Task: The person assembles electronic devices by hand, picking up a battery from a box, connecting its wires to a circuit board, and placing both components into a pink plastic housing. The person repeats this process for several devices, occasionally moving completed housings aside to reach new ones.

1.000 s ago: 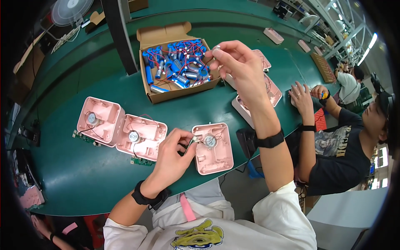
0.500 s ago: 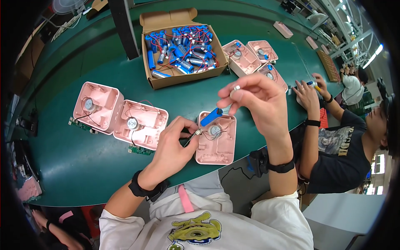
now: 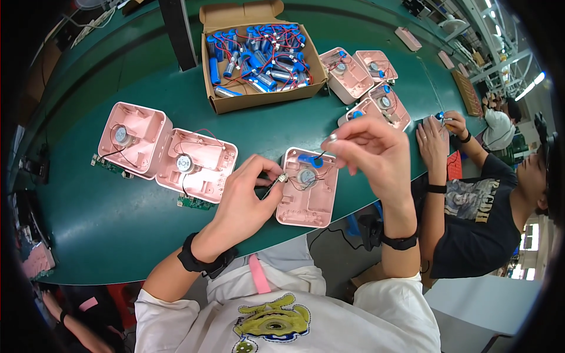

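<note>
A pink plastic housing (image 3: pixel 308 206) with a round silver motor lies open on the green table (image 3: pixel 106 229) in front of me. A blue cylindrical battery (image 3: pixel 307 160) sits at its far edge, with thin wires running up from it. My right hand (image 3: pixel 371 147) pinches those wires just above the housing. My left hand (image 3: pixel 244 197) holds a small connector at the housing's left edge, fingers closed on it.
Two more open pink housings (image 3: pixel 168 153) with green circuit boards lie to the left. A cardboard box (image 3: pixel 259 53) of blue batteries stands at the back. Several filled pink housings (image 3: pixel 368 82) sit at the right, where another person (image 3: pixel 482 194) works.
My right hand came back from the battery box carrying a blue battery and lowered it into the pink housing. My left hand stayed at the housing's left edge.
</note>
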